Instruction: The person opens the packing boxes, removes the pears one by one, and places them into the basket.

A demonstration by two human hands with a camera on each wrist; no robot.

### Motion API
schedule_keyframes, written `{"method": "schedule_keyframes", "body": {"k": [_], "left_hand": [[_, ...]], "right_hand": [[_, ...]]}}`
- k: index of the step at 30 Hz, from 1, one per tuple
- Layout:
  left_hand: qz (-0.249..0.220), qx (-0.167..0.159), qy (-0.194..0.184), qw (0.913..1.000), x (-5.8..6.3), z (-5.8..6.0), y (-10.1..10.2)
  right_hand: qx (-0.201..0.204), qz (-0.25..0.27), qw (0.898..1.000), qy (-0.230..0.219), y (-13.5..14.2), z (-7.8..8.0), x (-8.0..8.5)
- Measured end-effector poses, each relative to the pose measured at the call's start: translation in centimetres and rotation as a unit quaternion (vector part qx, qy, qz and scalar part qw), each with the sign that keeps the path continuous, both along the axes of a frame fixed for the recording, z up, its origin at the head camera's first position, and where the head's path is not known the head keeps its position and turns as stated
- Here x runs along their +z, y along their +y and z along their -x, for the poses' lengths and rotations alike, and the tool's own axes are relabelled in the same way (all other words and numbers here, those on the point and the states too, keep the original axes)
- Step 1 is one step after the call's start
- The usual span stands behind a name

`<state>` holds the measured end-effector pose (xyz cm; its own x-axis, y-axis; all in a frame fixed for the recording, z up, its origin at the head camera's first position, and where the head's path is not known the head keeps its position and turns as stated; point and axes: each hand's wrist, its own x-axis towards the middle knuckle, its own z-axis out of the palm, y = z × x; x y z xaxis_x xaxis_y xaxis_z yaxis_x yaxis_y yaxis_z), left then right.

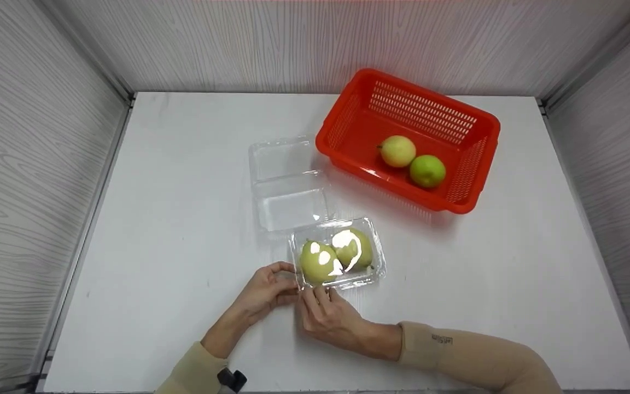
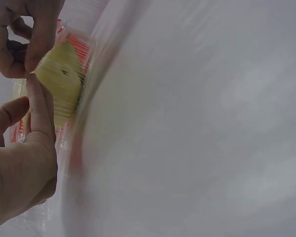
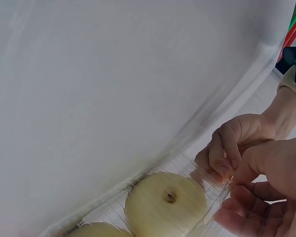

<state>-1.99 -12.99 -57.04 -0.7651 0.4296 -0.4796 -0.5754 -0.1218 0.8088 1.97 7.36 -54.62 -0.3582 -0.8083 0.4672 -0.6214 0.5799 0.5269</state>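
A see-through plastic clamshell box [image 1: 342,282] lies closed over two pale yellow-green pears [image 1: 319,262] near the front middle of the table. My right hand [image 1: 330,320] pinches the rim at the box's front left corner. At the left side, my left hand [image 1: 266,290] holds the same corner, thumb and fingers at the edge. The fingertips of both hands nearly meet there in the left wrist view, with a pear [image 2: 64,81] showing through the plastic. In the right wrist view, a pear [image 3: 165,205] sits under the ribbed plastic beside the hands.
Behind the box, a second see-through clamshell [image 1: 290,189] lies open on the white table [image 1: 173,219]. A red perforated basket [image 1: 402,191] stands at the back right, holding a pale pear [image 1: 398,151] and a greener round fruit [image 1: 427,171]. Panels enclose the table's back and sides.
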Motion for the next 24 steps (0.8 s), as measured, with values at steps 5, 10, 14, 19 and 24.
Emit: {"method": "schedule_keyframes", "body": {"k": [5,10,14,19,24], "left_hand": [[-0.002,0.002,0.007,1.0,0.0,0.0,0.0],[0.0,0.007,0.018,0.9998,-0.1,0.0,0.1],[-0.001,0.016,0.026,0.9995,-0.1,0.0,0.3],[0.006,0.022,0.027,0.9994,0.0,0.0,0.5],[0.003,0.024,0.027,0.9993,0.0,0.0,0.5]], "right_hand": [[0.0,-0.01,1.0,0.01,-0.1,0.2,0.2],[0.013,-0.009,1.0,0.021,-0.1,0.6,0.1],[0.022,0.009,1.0,0.019,0.1,0.9,0.0],[0.027,0.009,1.0,0.011,0.4,1.2,0.1],[0.024,0.009,1.0,-0.002,0.5,1.3,0.7]]}}
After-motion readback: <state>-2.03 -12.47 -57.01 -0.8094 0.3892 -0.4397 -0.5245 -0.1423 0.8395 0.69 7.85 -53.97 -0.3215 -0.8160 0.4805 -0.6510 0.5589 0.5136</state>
